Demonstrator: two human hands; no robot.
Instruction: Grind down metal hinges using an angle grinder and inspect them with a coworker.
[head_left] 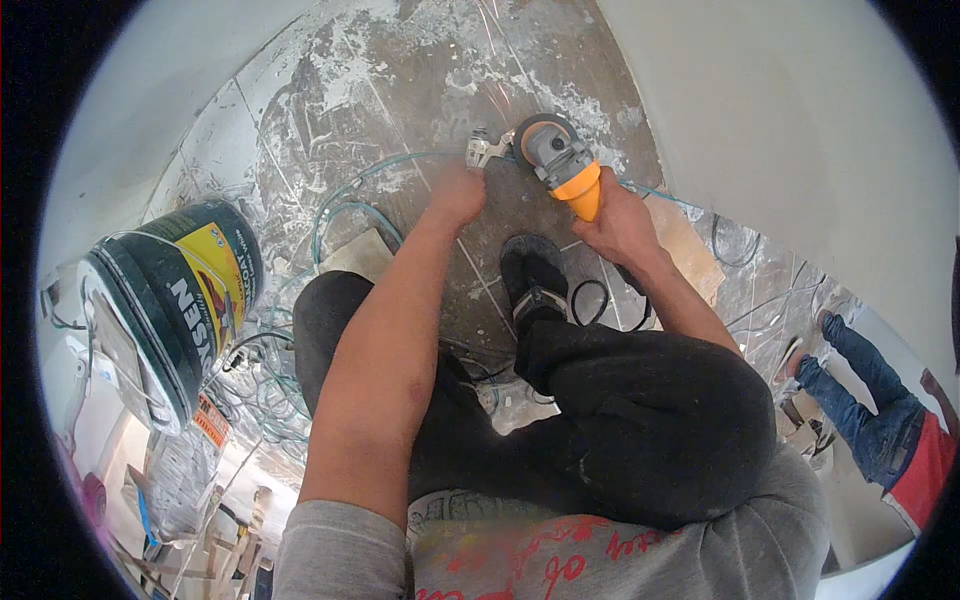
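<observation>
My right hand (617, 222) is wrapped round the orange body of an angle grinder (565, 165), whose grey head and dark round disc point away from me. In my left hand (459, 195) is a small silver metal fitting (484, 149), its exact kind unclear. The fitting's right end reaches the edge of the disc; whether they touch is hard to tell. Thin orange streaks (500, 98) like sparks show on the far side of the disc. My left fingers are partly hidden behind the hand.
A dark green bucket (150, 285) with a yellow label lies at the left. Teal cable (322, 215) loops across the dusty tiled floor (400, 90). My dark shoe (533, 270) is below the grinder. A pale wall rises at right; another person (870, 400) is at the lower right.
</observation>
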